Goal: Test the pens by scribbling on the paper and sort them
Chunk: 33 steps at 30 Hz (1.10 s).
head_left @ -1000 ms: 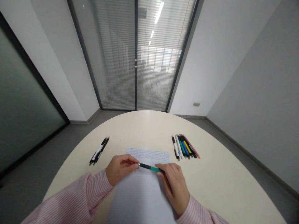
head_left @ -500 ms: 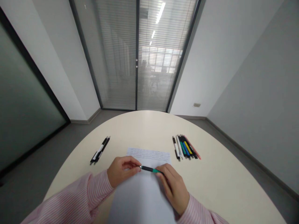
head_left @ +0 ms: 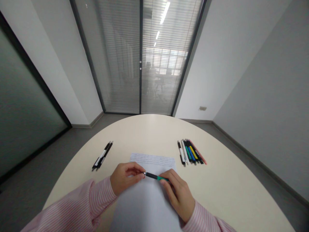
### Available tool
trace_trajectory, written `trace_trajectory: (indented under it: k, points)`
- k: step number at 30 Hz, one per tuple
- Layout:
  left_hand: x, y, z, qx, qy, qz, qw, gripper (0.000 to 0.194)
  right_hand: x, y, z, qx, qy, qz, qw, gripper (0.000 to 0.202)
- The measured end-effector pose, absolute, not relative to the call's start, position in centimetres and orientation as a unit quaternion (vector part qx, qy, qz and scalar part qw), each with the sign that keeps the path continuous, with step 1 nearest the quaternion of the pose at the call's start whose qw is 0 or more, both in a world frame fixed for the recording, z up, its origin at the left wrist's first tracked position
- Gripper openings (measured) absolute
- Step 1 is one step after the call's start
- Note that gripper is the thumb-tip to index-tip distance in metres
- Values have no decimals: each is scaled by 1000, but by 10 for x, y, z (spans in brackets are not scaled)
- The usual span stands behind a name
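A black and green pen point(head_left: 152, 175) lies crosswise between my two hands, over a sheet of paper point(head_left: 145, 206) with lines of writing at its top. The thumb and fingers of my left hand point(head_left: 126, 177) pinch the pen's silver tip end. My right hand point(head_left: 178, 193) is closed around the green part, and its fingers hide the pen's far end. Both wrists rest low over the sheet, in pink striped sleeves.
Two black and white pens point(head_left: 102, 156) lie side by side at the left on the round cream table point(head_left: 154, 129). To the right sits a row of several pens point(head_left: 191, 153) in white, green, blue, yellow, black and pink. Beyond the table stands a glass partition with blinds point(head_left: 120, 80).
The view has shifted very slightly. Both hands keep their hold on the pen, with hardly any movement.
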<state>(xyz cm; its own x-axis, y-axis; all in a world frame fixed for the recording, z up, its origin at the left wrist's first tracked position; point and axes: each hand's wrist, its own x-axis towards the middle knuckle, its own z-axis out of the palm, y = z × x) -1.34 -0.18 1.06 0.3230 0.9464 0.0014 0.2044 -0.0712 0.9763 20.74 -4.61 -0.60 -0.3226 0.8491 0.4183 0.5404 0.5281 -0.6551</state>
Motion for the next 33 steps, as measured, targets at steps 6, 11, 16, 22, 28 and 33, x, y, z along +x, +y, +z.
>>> trace_trajectory:
  k: [6, 11, 16, 22, 28, 33]
  points:
    - [-14, -1, 9, 631, 451, 363, 516, 20, 207, -45, -5, -429, -784, 209, 396, 10]
    - [-14, -2, 9, 634, 452, 362, 512, 20, 208, -45, -5, -428, -784, 195, 405, 11]
    - [-14, -2, 9, 633, 455, 366, 507, 20, 208, -45, -6, -421, -782, 200, 413, 5]
    - [-14, -3, 9, 644, 453, 356, 504, 20, 208, -43, -3, -426, -793, 190, 392, 21]
    - [-14, -3, 6, 644, 451, 358, 503, 21, 206, -44, -7, -447, -779, 194, 395, 9]
    - [-13, -3, 6, 641, 455, 357, 504, 19, 207, -43, -4, -428, -791, 200, 389, 13]
